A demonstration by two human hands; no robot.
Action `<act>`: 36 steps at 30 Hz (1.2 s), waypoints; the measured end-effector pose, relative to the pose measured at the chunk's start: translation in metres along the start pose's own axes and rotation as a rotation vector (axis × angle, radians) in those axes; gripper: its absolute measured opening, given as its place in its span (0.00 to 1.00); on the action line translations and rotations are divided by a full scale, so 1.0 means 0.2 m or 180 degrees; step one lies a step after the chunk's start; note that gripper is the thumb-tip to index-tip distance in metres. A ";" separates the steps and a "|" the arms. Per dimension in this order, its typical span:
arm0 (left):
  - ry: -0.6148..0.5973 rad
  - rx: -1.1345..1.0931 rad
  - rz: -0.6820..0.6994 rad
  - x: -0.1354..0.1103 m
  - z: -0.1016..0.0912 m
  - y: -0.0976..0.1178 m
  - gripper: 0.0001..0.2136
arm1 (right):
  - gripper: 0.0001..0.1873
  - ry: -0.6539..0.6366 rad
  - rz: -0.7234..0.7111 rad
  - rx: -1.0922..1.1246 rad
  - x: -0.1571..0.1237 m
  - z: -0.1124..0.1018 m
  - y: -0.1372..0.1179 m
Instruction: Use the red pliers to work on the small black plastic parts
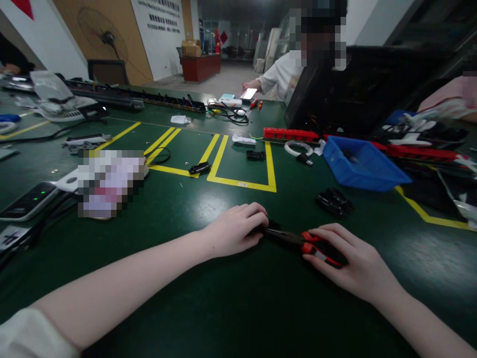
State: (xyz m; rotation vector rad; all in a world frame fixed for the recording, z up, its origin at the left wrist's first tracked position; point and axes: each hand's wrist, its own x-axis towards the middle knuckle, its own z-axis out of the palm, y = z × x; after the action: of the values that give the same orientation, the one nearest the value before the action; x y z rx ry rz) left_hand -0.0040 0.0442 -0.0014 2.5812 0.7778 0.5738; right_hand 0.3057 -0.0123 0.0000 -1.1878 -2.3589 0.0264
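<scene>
My right hand is closed round the red-and-black handles of a pair of pliers lying low over the green table. The pliers' dark jaws point left, toward my left hand. That hand is curled, knuckles up, pinching a small black part at the jaw tips; most of the part is hidden under the fingers. Both forearms rest on the table near its front edge.
A black plastic piece lies just beyond my right hand, a blue bin behind it. Yellow tape boxes hold small black parts. Red power strips, cables and a power strip lie around. A person in white sits across the table.
</scene>
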 end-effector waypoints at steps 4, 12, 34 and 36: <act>-0.0184 -0.0183 0.0079 -0.01 -0.05 -0.02 0.15 | 0.17 0.0024 0.0031 0.0027 -0.02 0.01 0.02; -0.0422 -0.0423 0.0190 -0.01 -0.09 -0.08 0.17 | 0.17 0.0031 0.0099 0.0067 -0.02 0.01 0.00; -0.0489 -0.0512 0.0078 0.01 -0.09 -0.08 0.15 | 0.15 0.0159 0.0007 -0.0122 -0.01 0.01 -0.02; -0.0479 -0.0510 0.0112 0.01 -0.10 -0.07 0.15 | 0.16 0.0177 -0.0052 -0.0198 0.00 0.01 -0.02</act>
State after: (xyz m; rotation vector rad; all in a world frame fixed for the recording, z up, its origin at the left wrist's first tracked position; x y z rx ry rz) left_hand -0.0182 0.0608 0.0085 2.4612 0.6123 0.4274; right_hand 0.3015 -0.0149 -0.0013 -1.1829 -2.3360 -0.0848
